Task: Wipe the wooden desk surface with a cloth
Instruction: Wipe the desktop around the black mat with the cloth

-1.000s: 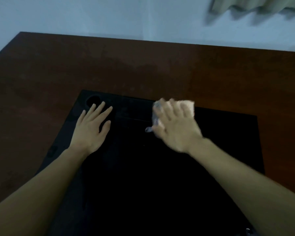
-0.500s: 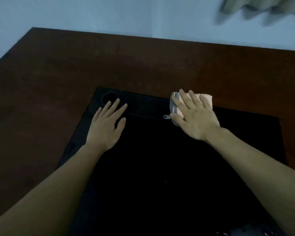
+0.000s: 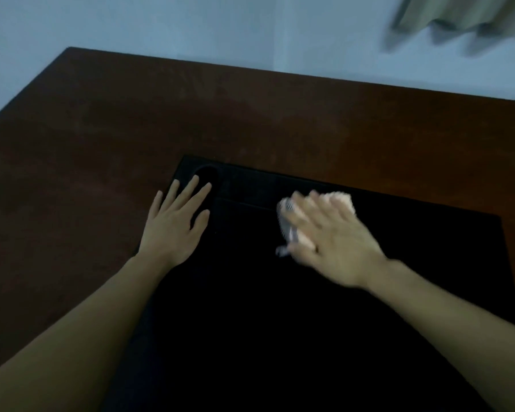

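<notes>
A dark reddish-brown wooden desk [image 3: 107, 150] fills the view, with a black mat-like panel [image 3: 428, 248] lying on its near middle. My right hand [image 3: 330, 242] presses flat, with straight fingers, on a small pale cloth [image 3: 344, 200] near the panel's far edge; the hand is motion-blurred. The cloth shows a grey patterned edge on its left. My left hand [image 3: 176, 224] lies flat with spread fingers on the panel's left side, just below a round recess [image 3: 207, 173].
A pale blue wall [image 3: 191, 25] runs behind the desk's far edge. A beige curtain [image 3: 464, 13] hangs at the top right. The desk's left corner is at the upper left.
My right hand with the cloth has slid a little nearer and to the left across the panel and is now blurred. My left hand has stayed flat in place. The camera view has shifted.
</notes>
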Action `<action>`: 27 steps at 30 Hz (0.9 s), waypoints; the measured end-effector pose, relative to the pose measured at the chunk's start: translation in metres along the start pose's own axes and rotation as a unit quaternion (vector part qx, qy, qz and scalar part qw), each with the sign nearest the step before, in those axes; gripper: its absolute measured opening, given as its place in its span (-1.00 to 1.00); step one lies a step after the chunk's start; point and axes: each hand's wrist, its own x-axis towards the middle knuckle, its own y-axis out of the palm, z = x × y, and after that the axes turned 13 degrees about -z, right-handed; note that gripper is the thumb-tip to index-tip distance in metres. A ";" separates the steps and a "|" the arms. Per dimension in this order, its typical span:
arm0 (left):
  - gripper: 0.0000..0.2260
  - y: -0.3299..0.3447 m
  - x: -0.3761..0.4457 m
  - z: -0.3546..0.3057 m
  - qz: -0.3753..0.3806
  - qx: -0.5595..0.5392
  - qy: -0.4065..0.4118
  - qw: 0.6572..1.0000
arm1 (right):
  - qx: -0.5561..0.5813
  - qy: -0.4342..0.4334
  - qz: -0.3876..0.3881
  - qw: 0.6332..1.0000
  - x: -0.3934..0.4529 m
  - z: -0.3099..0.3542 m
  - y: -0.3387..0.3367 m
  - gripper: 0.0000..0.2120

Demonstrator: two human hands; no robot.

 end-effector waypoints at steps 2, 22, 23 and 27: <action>-0.53 0.001 0.000 -0.003 -0.010 -0.001 -0.006 1.000 | -0.003 0.076 -0.001 0.997 0.033 -0.014 -0.001 -0.34; -0.54 -0.002 -0.001 -0.006 -0.031 -0.017 -0.022 0.999 | -0.002 0.049 -0.009 0.999 0.060 -0.030 0.002 -0.30; -0.54 -0.003 -0.001 -0.006 -0.030 -0.018 -0.023 0.999 | -0.009 0.073 -0.014 0.997 0.066 -0.024 0.003 -0.31; -0.54 -0.002 -0.001 -0.005 -0.025 -0.012 -0.018 0.999 | 0.002 0.062 -0.010 0.998 0.070 0.027 0.008 -0.31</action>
